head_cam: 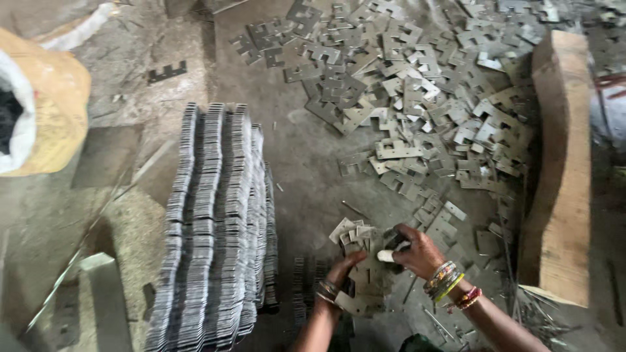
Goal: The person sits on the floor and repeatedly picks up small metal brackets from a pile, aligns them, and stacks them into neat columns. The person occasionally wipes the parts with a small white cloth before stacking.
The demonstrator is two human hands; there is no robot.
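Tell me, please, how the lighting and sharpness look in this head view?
Head view: dim, flat light with no hard shadows; the loose plates catch a dull sheen; the stacked rows are fairly crisp; the left hand and right hand holding plates are slightly soft; the sack and wood block stretch at the edges.
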